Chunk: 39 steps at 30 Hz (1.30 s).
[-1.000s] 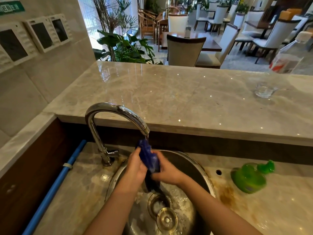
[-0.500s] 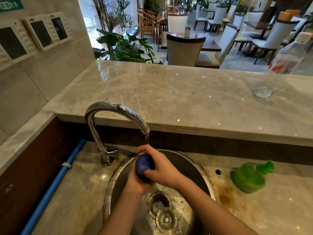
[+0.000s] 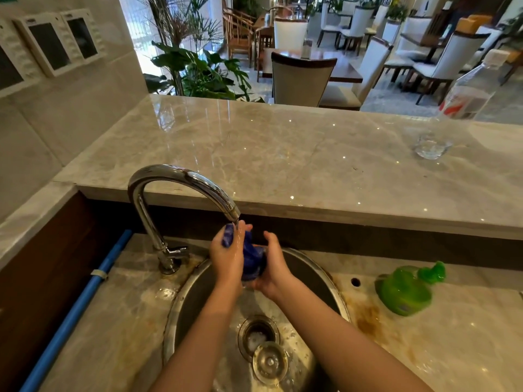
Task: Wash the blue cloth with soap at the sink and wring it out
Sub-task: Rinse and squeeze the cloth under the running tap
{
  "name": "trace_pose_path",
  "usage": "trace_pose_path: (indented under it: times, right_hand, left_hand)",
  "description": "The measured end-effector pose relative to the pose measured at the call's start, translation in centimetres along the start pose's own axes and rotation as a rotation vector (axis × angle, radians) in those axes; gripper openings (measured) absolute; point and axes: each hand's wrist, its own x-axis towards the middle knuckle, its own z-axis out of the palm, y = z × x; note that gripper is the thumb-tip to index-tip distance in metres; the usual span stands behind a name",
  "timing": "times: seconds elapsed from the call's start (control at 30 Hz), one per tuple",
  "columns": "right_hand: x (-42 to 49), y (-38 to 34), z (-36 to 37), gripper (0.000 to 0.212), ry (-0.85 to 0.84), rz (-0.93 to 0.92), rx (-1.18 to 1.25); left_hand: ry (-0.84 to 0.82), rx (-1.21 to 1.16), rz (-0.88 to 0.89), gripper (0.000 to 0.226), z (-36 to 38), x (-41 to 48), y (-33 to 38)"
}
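The wet blue cloth (image 3: pixel 252 257) is bunched between both hands, just under the spout of the chrome faucet (image 3: pixel 181 179), over the round steel sink (image 3: pixel 181 301). My left hand (image 3: pixel 226 256) grips the cloth's left side with the fingers curled round its upper end. My right hand (image 3: pixel 271 264) cups it from the right and below, thumb raised. Water runs thinly from the spout onto the hands. A green soap bottle (image 3: pixel 404 290) lies on its side on the counter to the right of the sink.
A loose drain strainer (image 3: pixel 268 362) sits in the basin beside the open drain (image 3: pixel 257 332). A raised marble ledge (image 3: pixel 283 154) behind the sink carries a glass (image 3: pixel 431 145) and a plastic bottle (image 3: pixel 475 89). A blue pipe (image 3: pixel 85 301) runs along the left.
The cloth went from hanging stretched between the hands to a balled lump under my right hand, and now it is bunched upright between both hands, nearer the spout.
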Motion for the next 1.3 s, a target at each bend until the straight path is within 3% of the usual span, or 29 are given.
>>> trace_pose_path:
  times: [0.23, 0.43, 0.57, 0.73, 0.93, 1.07, 1.13, 1.2, 1.3]
  right_hand:
    - [0.4, 1.2, 2.8, 0.043, 0.001, 0.017, 0.058]
    - [0.6, 1.8, 2.8, 0.033, -0.027, -0.026, 0.013]
    - [1.4, 2.5, 2.6, 0.035, 0.0, -0.047, -0.034]
    - [2.7, 3.0, 2.8, 0.024, 0.077, -0.205, -0.262]
    - [2.5, 2.7, 1.2, 0.034, 0.091, -0.487, -0.831]
    - [2.5, 2.1, 0.6, 0.036, -0.013, -0.494, -0.94]
    - [2.0, 1.3, -0.3, 0.027, -0.128, -0.536, -0.877]
    - [1.4, 0.3, -1.5, 0.029, -0.257, -0.55, -0.863]
    - [1.2, -0.6, -2.8, 0.031, -0.258, -0.597, -0.95]
  left_hand:
    - [0.061, 0.082, 0.164, 0.023, 0.0, -0.2, 0.8]
    - [0.077, 0.062, 0.088, 0.017, -0.9, 0.3, 0.5]
    - [0.032, -0.007, 0.052, 0.034, -0.6, 0.8, 1.2]
    - [-0.057, -0.169, -0.124, 0.041, -1.3, 2.4, 1.2]
    - [-0.157, -0.331, -0.495, 0.047, -3.2, 3.2, 0.8]
    - [-0.083, -0.392, -0.565, 0.048, -4.0, 3.5, 0.4]
    - [-0.033, -0.407, -0.571, 0.046, -4.7, 3.6, 0.1]
    - [-0.052, -0.407, -0.607, 0.048, -5.9, 3.7, -0.3]
    - [-0.115, -0.256, -0.572, 0.048, -7.8, 3.2, -1.2]
